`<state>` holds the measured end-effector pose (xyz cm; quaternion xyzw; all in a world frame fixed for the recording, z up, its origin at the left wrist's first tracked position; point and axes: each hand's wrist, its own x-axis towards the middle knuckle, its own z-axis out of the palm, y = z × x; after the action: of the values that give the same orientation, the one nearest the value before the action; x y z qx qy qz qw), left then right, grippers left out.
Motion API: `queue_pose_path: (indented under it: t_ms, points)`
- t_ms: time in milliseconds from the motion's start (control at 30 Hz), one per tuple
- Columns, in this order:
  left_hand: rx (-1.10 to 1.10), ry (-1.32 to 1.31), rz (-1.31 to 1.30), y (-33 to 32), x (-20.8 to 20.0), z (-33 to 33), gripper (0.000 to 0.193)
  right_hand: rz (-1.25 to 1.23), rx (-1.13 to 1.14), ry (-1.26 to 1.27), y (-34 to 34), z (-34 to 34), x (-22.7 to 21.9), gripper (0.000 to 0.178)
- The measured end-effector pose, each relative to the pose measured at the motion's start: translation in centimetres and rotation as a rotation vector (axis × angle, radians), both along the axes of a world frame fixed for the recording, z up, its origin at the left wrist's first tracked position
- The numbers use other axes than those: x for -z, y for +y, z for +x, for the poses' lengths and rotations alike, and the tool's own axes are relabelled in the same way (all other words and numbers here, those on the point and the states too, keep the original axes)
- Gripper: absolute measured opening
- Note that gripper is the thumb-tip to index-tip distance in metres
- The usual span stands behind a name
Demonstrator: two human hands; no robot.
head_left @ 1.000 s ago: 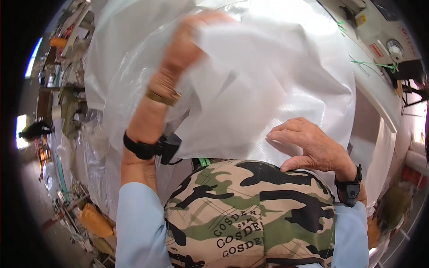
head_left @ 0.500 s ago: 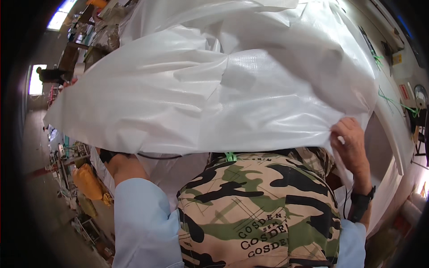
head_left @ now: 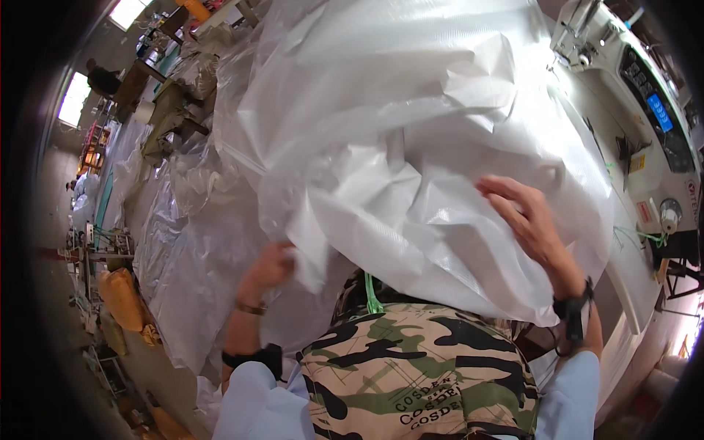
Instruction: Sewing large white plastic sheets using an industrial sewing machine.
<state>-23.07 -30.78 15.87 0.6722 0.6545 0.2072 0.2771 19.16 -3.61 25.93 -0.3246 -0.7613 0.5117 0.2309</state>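
Note:
A large white woven-plastic sheet [head_left: 411,242] lies crumpled in folds before me and hangs over my lap. My left hand [head_left: 270,270], smeared a little by motion, is closed at the sheet's near left corner, which it seems to pinch. My right hand [head_left: 519,213] is over the right part of the sheet, fingers stretched out and nothing visibly held in them. Whether its fingertips touch the plastic I cannot tell. Green strands [head_left: 372,295] hang at the top of my camouflage apron [head_left: 411,359].
At the right stands a white sewing machine [head_left: 631,88] with a lit blue display, on a pale table [head_left: 627,286]. A thread spool [head_left: 669,214] and green strands lie near it. More translucent plastic [head_left: 183,271] spreads at the left, beside a yellow bundle [head_left: 123,299].
My left hand has come out from under the sheet, and the sheet's left side has folded inward. My right hand has released the near right edge and moved up and left over the sheet.

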Motion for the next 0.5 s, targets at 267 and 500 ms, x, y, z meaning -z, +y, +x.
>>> queue_pose_path:
  t_ms: [267, 500]
  points:
    - [-0.095, 0.305, -0.469, -4.3, 10.5, 4.2, 0.044, -0.687, 0.075, 0.282, 5.6, -12.4, 6.8, 0.064]
    - [0.121, 0.480, -0.129, 2.0, -3.8, 5.5, 0.045, -0.714, 0.080, 0.459, 6.8, -16.8, 10.3, 0.053]
